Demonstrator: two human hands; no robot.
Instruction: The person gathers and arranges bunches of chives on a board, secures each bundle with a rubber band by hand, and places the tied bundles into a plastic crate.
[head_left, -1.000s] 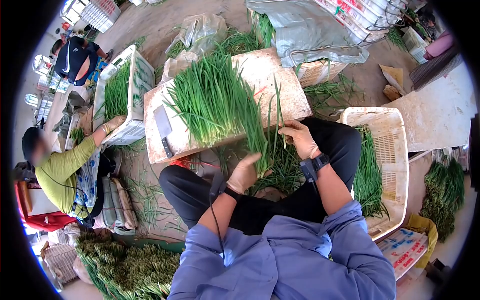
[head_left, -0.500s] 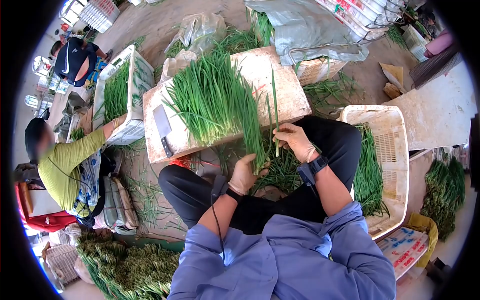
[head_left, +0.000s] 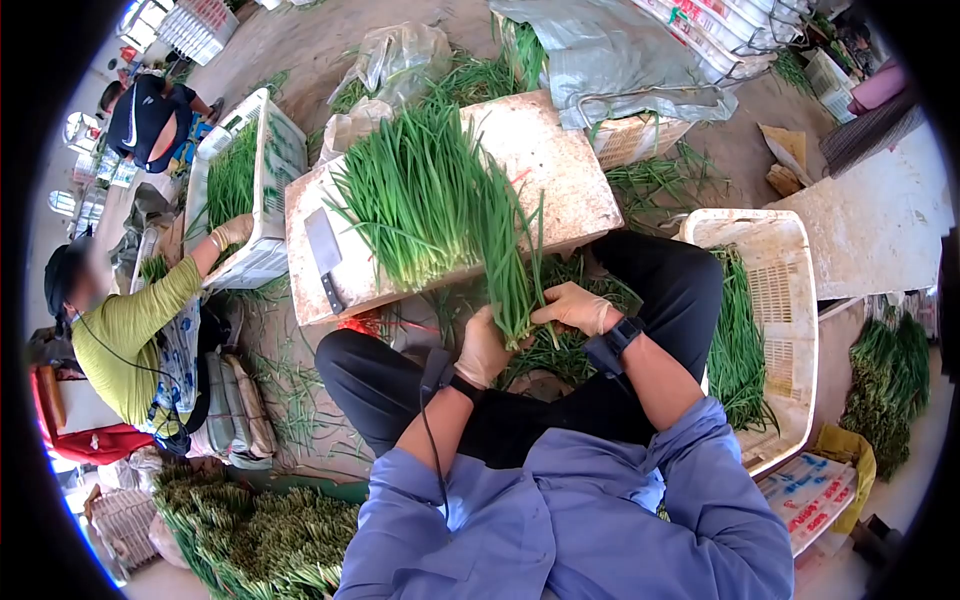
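Note:
My gloved left hand (head_left: 482, 352) is closed around the lower ends of a small bunch of garlic chives (head_left: 510, 275), whose leaves reach up over the board. At the right side of that bunch, my gloved right hand (head_left: 575, 307) pinches chive stalks between thumb and fingers; its fingertips nearly meet the left hand. A large heap of garlic chives (head_left: 410, 200) lies on the worn white board (head_left: 560, 185) beyond my knees. On the board's left end rests a cleaver (head_left: 322, 245) with a black handle. Loose chives (head_left: 560, 350) lie below my hands, between my legs.
A white crate (head_left: 800, 330) holding chives stands at my right. Another crate (head_left: 285, 150) is at the left, with a co-worker in a yellow-green top (head_left: 140, 335) reaching into it. Bundled chives (head_left: 260, 525) lie at lower left. A grey sheet (head_left: 630, 65) covers a basket beyond the board.
My right hand has moved left and down, bringing its separate stalks against the bunch in my left hand. The co-worker's hand at the left crate has moved up slightly.

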